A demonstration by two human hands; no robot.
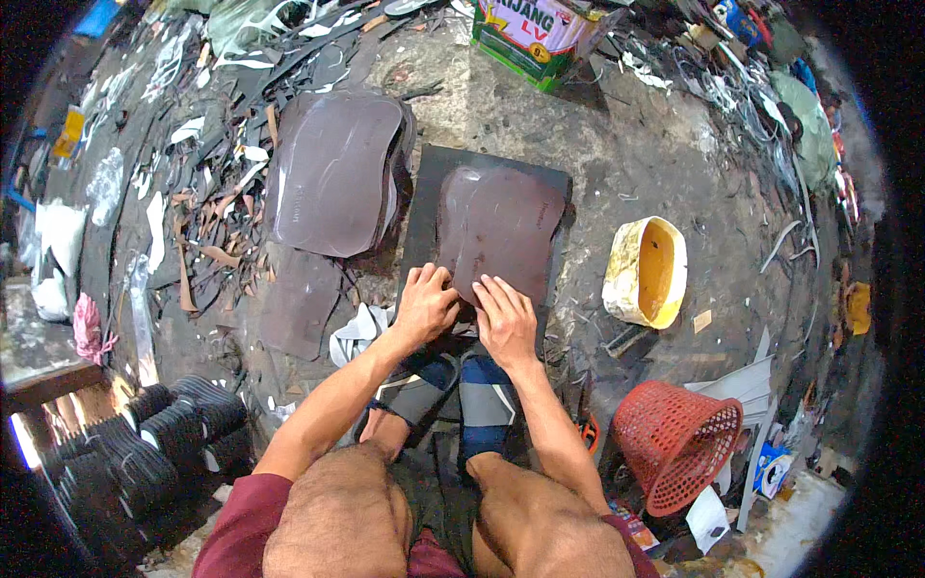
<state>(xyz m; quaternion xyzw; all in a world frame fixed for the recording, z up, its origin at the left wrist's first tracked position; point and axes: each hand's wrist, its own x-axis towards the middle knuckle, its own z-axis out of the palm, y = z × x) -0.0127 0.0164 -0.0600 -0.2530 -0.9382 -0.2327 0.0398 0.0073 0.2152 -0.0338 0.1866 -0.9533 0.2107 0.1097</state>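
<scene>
In front of my feet lies a dark brown sheet with wavy sides [501, 222], shaped like a pair of joined soles, on a black square board [424, 193]. At its near left corner, my left hand [429, 306] is closed, with bent fingers pinching the edge. My right hand [507, 323] rests on the near edge, its fingers stretched out flat. Whatever is under the left fingertips is hidden. Left of the board, a stack of similar brown sheets [337, 173] lies on the floor, with another brown piece [301, 303] nearer me.
On the right stand a yellow-stained white tub [624, 275] and a tipped red mesh basket [655, 443]. A green and white tin [525, 48] is at the far side. Scraps [217, 212] litter the left; black soles [183, 424] are piled at lower left. Sandalled feet [487, 405] are below my hands.
</scene>
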